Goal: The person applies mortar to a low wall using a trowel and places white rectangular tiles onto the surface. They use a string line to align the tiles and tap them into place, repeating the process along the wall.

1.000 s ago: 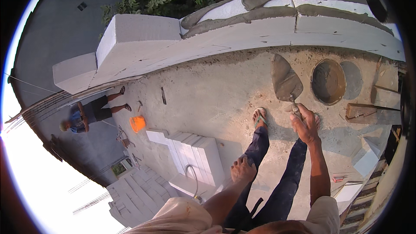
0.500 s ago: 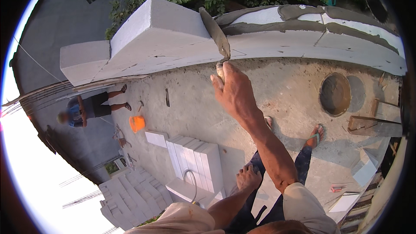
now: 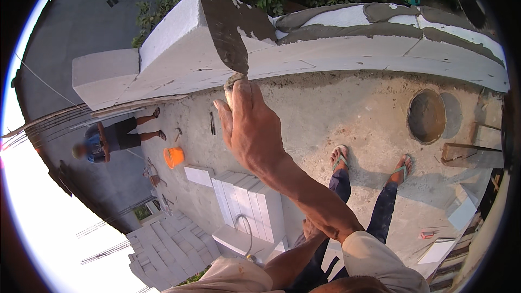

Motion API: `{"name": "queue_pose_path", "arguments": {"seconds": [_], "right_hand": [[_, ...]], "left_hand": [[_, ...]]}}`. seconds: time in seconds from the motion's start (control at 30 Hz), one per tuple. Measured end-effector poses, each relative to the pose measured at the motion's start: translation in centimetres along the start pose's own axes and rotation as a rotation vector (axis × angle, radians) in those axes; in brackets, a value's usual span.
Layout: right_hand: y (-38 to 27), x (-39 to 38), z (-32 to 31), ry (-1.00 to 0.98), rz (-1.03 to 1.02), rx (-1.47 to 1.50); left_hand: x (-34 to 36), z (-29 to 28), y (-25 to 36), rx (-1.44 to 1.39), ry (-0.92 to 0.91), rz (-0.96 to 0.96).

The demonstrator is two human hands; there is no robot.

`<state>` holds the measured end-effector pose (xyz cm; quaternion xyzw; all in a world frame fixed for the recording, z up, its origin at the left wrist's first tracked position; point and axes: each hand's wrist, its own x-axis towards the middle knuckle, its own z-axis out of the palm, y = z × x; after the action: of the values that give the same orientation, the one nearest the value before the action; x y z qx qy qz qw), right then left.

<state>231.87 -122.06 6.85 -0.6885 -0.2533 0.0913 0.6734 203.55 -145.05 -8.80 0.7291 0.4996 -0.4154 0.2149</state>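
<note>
My right hand [image 3: 252,125] is closed around the handle of a trowel [image 3: 223,35], its blade pointing up and away from me. The blade lies at the end face of a raised white block [image 3: 173,32] on the wall. Grey mortar [image 3: 255,21] coats much of that end face. To the right, strips of mortar [image 3: 347,32] run along the top of the lower white blocks [image 3: 347,53]. My left hand [image 3: 312,230] is low, near my thigh, mostly hidden behind my right forearm; its fingers do not show.
A round mortar tub [image 3: 426,116] stands on the concrete at right, beside wooden boards [image 3: 469,154]. White blocks [image 3: 249,206] are stacked near me, with another pile [image 3: 168,249] at lower left. An orange bucket [image 3: 173,157] and a person [image 3: 111,140] are at left. Leaves hang beyond the wall.
My right hand and the trowel have moved left, from beside the raised block onto its end face, where mortar now shows. My left hand has become mostly hidden by my right forearm.
</note>
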Motion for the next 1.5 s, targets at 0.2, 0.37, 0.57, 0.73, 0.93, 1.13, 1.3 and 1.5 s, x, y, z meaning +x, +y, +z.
{"name": "queue_pose_path", "arguments": {"seconds": [0.2,0.37,0.57,0.73,0.93,1.13,1.3,1.5], "right_hand": [[0.8,-0.2,2.0,0.088,-0.087,0.208],[2.5,-0.5,4.2,0.052,0.005,0.156],[8.3,-14.6,-3.6,-0.154,0.019,0.220],[17.8,-25.0,-17.7,-0.077,0.707,-0.018],[31.7,-23.3,-34.0,0.267,1.278,0.095],[38.5,-21.1,-45.7,0.147,1.331,-0.020],[33.3,-24.3,-46.2,-0.294,1.331,-0.556],[24.8,-31.8,-33.3,-0.967,1.126,-0.846]], "left_hand": [[0.0,0.1,-0.2,0.020,0.014,-0.040],[0.3,0.0,0.2,0.039,0.016,-0.032],[-0.5,0.8,0.8,0.032,0.020,-0.064],[-1.5,1.6,2.4,0.012,0.030,-0.095],[-2.6,3.3,3.5,-0.131,-0.001,-0.197],[-5.5,6.1,0.6,-0.357,0.030,-0.305],[-9.6,10.0,-6.2,-0.500,0.099,-0.444],[-12.6,20.1,-15.7,-0.568,0.000,-0.583]]}}
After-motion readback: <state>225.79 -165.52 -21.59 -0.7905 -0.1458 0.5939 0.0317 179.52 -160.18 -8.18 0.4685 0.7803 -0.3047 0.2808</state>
